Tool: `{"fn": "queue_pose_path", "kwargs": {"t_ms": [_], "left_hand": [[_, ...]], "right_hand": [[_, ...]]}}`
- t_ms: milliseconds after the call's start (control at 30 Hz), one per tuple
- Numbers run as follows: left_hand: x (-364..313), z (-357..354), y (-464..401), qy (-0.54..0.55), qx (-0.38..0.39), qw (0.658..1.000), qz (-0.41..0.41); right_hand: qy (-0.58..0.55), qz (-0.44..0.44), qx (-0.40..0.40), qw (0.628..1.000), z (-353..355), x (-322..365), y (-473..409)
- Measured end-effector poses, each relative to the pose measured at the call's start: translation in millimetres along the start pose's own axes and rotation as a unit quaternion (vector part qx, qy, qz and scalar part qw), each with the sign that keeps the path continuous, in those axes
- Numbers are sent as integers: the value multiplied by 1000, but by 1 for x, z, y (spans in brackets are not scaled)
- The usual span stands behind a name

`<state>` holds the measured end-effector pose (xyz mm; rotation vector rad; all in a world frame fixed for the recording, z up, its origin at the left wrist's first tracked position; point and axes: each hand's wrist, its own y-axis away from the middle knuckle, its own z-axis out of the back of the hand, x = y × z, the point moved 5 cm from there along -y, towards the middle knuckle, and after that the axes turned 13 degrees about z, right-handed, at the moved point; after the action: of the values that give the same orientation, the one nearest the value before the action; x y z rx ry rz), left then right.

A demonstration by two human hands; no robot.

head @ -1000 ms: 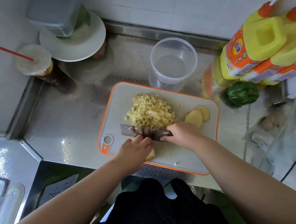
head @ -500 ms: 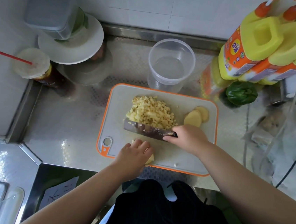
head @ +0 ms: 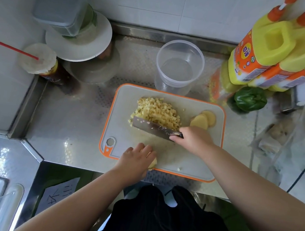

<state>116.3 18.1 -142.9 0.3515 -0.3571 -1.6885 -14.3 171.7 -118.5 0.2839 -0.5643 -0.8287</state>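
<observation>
A grey cutting board with an orange rim [head: 195,161] lies on the steel counter. A heap of small diced potato cubes [head: 157,113] sits on its far half, with a few potato slices [head: 203,119] to the right. My right hand [head: 192,139] grips the handle of a cleaver [head: 152,127], whose blade leans against the near side of the heap. My left hand [head: 137,158] rests over a potato piece [head: 153,164] at the board's near edge, fingers curved on it; most of the piece is hidden.
A clear plastic tub [head: 179,65] stands just behind the board. A green pepper [head: 249,99] and yellow bottles [head: 267,50] are at the right, a lidded cup with a red straw [head: 38,61] and stacked plates at the left. Plastic bags lie far right.
The cleaver has moved away from my left hand and up against the diced heap, pushing the cut bits into it. My left hand stayed on the potato piece near the board's front edge.
</observation>
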Motion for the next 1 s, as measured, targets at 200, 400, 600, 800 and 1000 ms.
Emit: {"fn": "queue_pose_path", "kwargs": {"t_ms": [200,400,600,800,1000], "left_hand": [[8,17,-16,11,18,1000,20],[8,23,-26,1,8,1000,-3],[9,15,-24,20,-7,999,-36],[11,10,-20,46,-37,997,-52],[15,22,4,162,-301,940,11]], "right_hand": [[-121,-82,-47,988,-15,-21,32],[-186,-135,-87,969,-20,-37,57],[-175,-108,-94,974,-15,-18,62],[-134,-74,-84,985,-19,4,58],[-48,-32,-90,994,-13,23,56]]}}
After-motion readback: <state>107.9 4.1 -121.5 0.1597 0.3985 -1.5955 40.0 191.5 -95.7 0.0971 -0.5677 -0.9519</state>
